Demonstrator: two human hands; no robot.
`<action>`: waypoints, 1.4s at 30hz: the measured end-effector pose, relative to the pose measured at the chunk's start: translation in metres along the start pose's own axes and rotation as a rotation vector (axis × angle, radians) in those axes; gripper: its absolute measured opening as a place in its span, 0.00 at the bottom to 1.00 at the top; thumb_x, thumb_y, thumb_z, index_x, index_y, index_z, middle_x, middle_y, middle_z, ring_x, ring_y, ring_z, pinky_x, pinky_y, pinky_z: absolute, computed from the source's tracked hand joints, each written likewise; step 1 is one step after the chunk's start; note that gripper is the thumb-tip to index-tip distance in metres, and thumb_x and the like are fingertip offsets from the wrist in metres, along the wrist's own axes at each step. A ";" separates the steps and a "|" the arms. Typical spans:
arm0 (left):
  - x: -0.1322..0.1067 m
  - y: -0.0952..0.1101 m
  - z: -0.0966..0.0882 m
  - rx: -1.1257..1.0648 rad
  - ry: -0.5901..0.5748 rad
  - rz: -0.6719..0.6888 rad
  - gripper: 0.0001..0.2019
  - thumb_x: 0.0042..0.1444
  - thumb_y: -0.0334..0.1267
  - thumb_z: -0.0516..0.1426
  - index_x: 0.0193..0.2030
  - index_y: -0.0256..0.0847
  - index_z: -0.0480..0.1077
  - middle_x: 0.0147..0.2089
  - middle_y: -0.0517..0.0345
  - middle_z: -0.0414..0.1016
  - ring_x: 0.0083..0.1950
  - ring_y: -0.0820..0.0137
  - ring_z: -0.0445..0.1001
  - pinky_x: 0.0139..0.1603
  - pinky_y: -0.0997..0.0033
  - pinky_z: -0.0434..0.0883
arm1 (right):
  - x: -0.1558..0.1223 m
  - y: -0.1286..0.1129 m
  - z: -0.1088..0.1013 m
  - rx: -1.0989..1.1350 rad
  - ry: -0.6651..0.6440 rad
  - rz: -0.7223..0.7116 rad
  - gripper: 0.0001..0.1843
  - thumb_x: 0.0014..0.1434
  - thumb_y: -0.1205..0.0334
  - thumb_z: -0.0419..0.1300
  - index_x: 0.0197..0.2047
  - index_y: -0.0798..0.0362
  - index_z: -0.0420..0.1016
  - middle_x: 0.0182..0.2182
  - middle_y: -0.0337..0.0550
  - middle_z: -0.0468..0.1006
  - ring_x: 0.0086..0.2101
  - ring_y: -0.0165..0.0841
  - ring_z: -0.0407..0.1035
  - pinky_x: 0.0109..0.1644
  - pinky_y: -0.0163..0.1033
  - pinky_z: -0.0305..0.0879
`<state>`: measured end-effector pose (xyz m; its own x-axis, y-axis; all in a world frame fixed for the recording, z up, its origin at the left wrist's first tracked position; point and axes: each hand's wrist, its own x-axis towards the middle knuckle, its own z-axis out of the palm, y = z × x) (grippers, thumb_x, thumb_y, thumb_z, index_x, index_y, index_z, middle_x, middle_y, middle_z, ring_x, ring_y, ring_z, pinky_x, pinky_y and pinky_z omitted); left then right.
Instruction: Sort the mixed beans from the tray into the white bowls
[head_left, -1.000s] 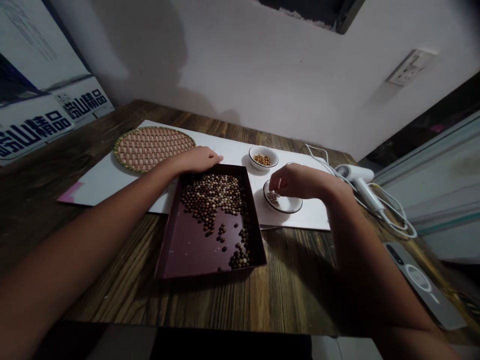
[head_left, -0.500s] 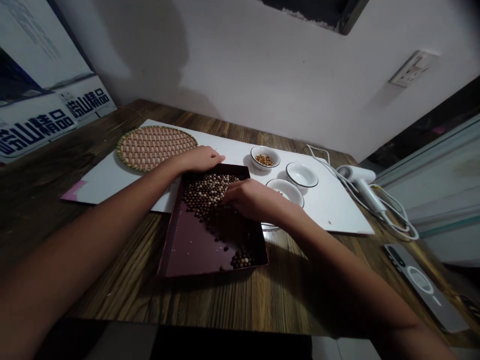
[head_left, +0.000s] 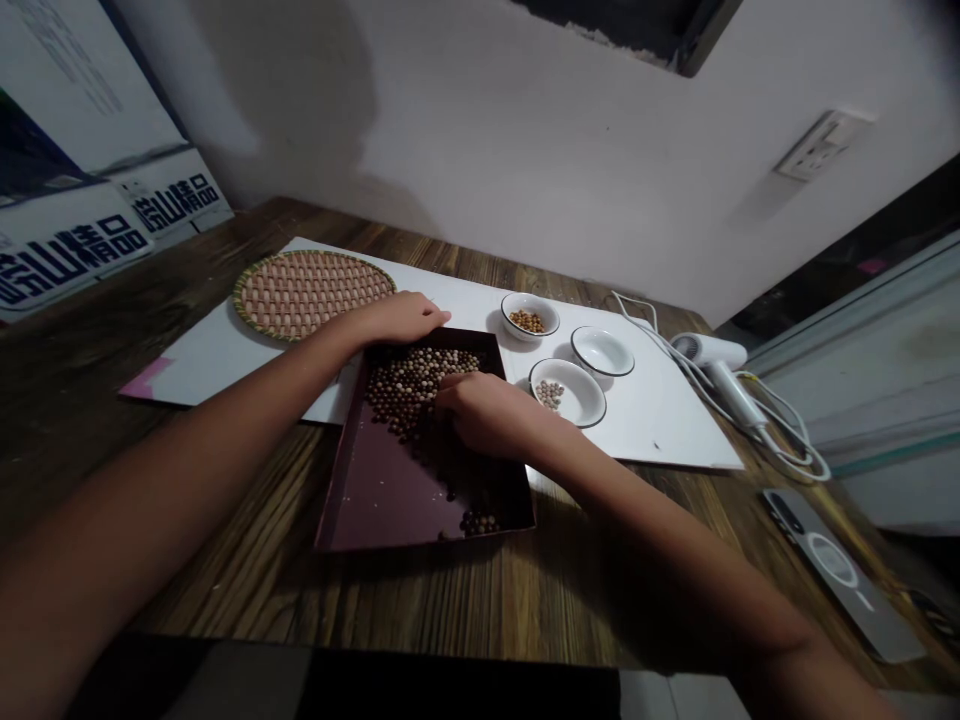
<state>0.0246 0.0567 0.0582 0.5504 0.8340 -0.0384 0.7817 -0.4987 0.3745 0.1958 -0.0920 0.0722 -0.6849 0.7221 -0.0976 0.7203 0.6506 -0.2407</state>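
A dark maroon tray on the wooden table holds a heap of brown and tan beans at its far end and a small cluster at its near right corner. My left hand rests on the tray's far left corner, fingers curled over the rim. My right hand is down inside the tray at the heap, fingers bent and closed among the beans. Right of the tray stand three white bowls: one with tan beans, one with a few mixed beans, one with nothing in it.
A white board lies under the bowls and a round woven mat. A white hair dryer with its cord lies at the right. A phone lies near the right front edge. A wall stands close behind.
My right hand has left the near bowl and moved left into the tray, down to the bean heap. The left hand has stayed on the tray corner.
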 end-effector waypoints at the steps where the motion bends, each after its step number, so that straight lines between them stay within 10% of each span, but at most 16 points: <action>1: 0.000 0.000 0.000 -0.003 0.001 0.001 0.21 0.61 0.55 0.50 0.26 0.42 0.68 0.28 0.50 0.74 0.31 0.62 0.68 0.35 0.64 0.60 | 0.000 0.001 -0.001 0.021 0.006 -0.010 0.13 0.60 0.79 0.54 0.37 0.57 0.78 0.42 0.49 0.81 0.39 0.33 0.72 0.44 0.38 0.64; 11: 0.002 -0.002 0.001 -0.019 -0.003 0.013 0.23 0.63 0.56 0.48 0.26 0.43 0.66 0.30 0.50 0.75 0.32 0.63 0.68 0.35 0.64 0.60 | -0.029 0.046 -0.052 0.198 0.278 -0.061 0.10 0.54 0.75 0.58 0.38 0.54 0.76 0.35 0.40 0.78 0.35 0.30 0.68 0.41 0.38 0.63; 22: 0.000 0.000 0.000 -0.039 0.000 -0.007 0.21 0.61 0.55 0.50 0.25 0.42 0.67 0.29 0.50 0.75 0.32 0.62 0.69 0.35 0.63 0.60 | 0.000 0.025 -0.008 0.187 0.153 -0.183 0.10 0.55 0.78 0.57 0.34 0.53 0.70 0.36 0.41 0.73 0.37 0.31 0.65 0.42 0.36 0.62; 42: 0.001 -0.002 0.001 -0.012 -0.002 -0.004 0.23 0.63 0.56 0.49 0.27 0.42 0.69 0.29 0.49 0.74 0.31 0.62 0.67 0.35 0.63 0.59 | -0.004 0.026 -0.007 0.144 -0.011 -0.110 0.17 0.57 0.77 0.57 0.43 0.55 0.83 0.41 0.45 0.83 0.39 0.33 0.73 0.46 0.38 0.66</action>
<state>0.0241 0.0582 0.0569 0.5475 0.8358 -0.0416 0.7806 -0.4921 0.3853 0.2187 -0.0765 0.0726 -0.7602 0.6456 -0.0732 0.6184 0.6844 -0.3864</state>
